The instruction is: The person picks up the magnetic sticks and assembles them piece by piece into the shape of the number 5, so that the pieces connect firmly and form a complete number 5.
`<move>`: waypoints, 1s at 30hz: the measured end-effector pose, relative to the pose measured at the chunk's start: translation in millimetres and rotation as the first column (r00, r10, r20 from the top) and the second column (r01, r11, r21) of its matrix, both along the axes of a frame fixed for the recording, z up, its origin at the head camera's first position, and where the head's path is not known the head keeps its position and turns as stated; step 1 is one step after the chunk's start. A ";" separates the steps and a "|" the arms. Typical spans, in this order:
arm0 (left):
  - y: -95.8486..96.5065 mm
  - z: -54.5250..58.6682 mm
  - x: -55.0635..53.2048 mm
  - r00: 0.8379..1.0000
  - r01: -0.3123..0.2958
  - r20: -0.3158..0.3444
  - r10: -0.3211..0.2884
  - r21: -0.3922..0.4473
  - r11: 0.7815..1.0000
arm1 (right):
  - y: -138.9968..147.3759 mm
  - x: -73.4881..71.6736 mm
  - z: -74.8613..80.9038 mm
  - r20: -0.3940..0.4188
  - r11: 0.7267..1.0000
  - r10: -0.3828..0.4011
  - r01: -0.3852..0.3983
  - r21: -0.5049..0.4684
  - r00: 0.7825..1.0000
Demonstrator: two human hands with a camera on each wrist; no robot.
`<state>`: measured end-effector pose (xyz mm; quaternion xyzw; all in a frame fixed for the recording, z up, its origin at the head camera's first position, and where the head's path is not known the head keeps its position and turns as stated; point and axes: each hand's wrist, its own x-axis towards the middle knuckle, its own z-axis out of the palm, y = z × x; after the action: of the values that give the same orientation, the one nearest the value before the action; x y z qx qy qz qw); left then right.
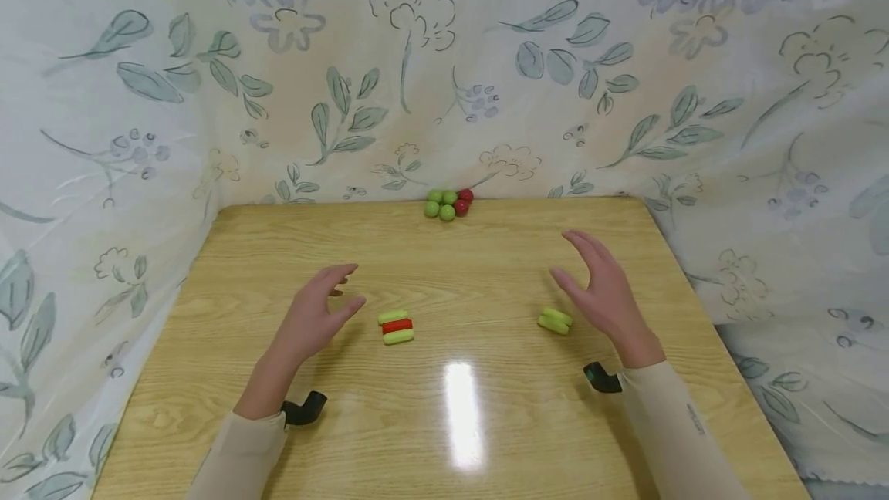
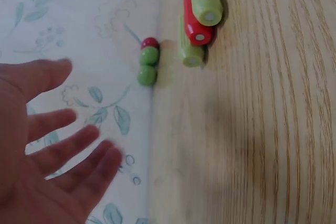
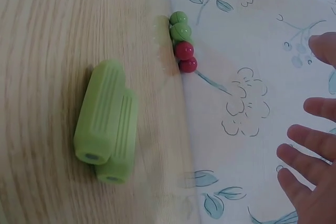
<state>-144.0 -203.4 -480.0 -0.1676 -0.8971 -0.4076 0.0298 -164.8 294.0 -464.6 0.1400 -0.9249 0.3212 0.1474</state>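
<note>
Head view: the left hand (image 1: 316, 315) hovers over the left of the table (image 1: 479, 276), thumb and fingers apart with nothing between them. Just right of it lie a red stick (image 1: 397, 326) and the two green sticks (image 1: 398, 337) flanking it. The right hand (image 1: 604, 292), likewise spread and holding nothing, is just right of the green pair (image 1: 555, 325). The green balls (image 1: 447, 213) and red balls (image 1: 461, 207) sit together at the far edge, by the cloth (image 1: 444, 68). A careless reach there could scatter them, since they are round and probably roll easily. Each wrist's black mount, left (image 1: 305, 409) and right (image 1: 603, 378), juts inward; a low forearm sweep might catch the sticks with it.

Left wrist view: the fingers are well apart and grip nothing. The three sticks lie so close side by side that pinching one could drag its neighbour or turn it askew; whether they all touch, I cannot tell.

Right wrist view: this hand, too, is empty, its fingers splayed. The pair lies lengthwise together, slightly offset, so a wide grasp would likely take both, and an off-centre one could make a stick slip or pivot.
</note>
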 end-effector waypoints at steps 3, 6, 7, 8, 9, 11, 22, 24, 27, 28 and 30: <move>3.1 -5.1 -2.2 0.997 0.049 0.058 -0.048 -0.005 0.999 | -3.4 -4.5 -1.0 0.012 1.000 0.009 -0.009 -0.006 1.000; 7.3 -8.7 -4.0 0.991 0.096 0.093 -0.094 -0.015 0.995 | -7.4 -8.6 -0.9 0.023 1.000 0.021 -0.021 -0.004 1.000; 9.0 -9.5 -4.5 0.989 0.107 0.106 -0.105 -0.012 0.994 | -8.5 -9.8 -1.2 0.026 1.000 0.024 -0.024 -0.001 0.999; 10.7 -10.1 -4.9 0.986 0.118 0.116 -0.117 -0.008 0.993 | -9.7 -10.8 -1.0 0.029 1.000 0.028 -0.028 0.001 0.999; 12.4 -10.8 -5.3 0.984 0.128 0.125 -0.126 -0.007 0.992 | -10.7 -11.4 -1.0 0.031 1.000 0.028 -0.028 0.002 0.999; 15.6 -12.4 -6.0 0.980 0.141 0.143 -0.138 -0.015 0.990 | -12.5 -12.6 -1.5 0.032 1.000 0.024 -0.025 0.003 0.999; 28.0 -25.2 -11.1 0.974 0.204 0.114 -0.194 -0.079 0.976 | -16.6 -12.9 -5.8 0.044 0.999 0.033 -0.032 -0.007 0.998; 29.7 -27.0 -12.0 0.974 0.205 0.116 -0.194 -0.090 0.975 | -16.9 -12.2 -7.1 0.048 0.999 0.034 -0.033 -0.007 0.998; 32.3 -29.1 -13.2 0.973 0.199 0.137 -0.184 -0.103 0.975 | -17.3 -11.5 -9.3 0.049 0.999 0.036 -0.036 -0.010 0.998; 33.2 -29.6 -13.5 0.974 0.195 0.141 -0.179 -0.107 0.975 | -17.4 -11.5 -10.0 0.048 0.999 0.037 -0.037 -0.011 0.998; 35.0 -30.7 -14.2 0.975 0.186 0.143 -0.169 -0.116 0.976 | -17.1 -11.7 -11.0 0.047 0.999 0.038 -0.037 -0.013 0.998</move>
<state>-158.1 -168.4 -510.7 -0.2214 -0.9030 -0.3601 -0.0772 -176.5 276.9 -475.6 0.1488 -0.9234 0.3329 0.1203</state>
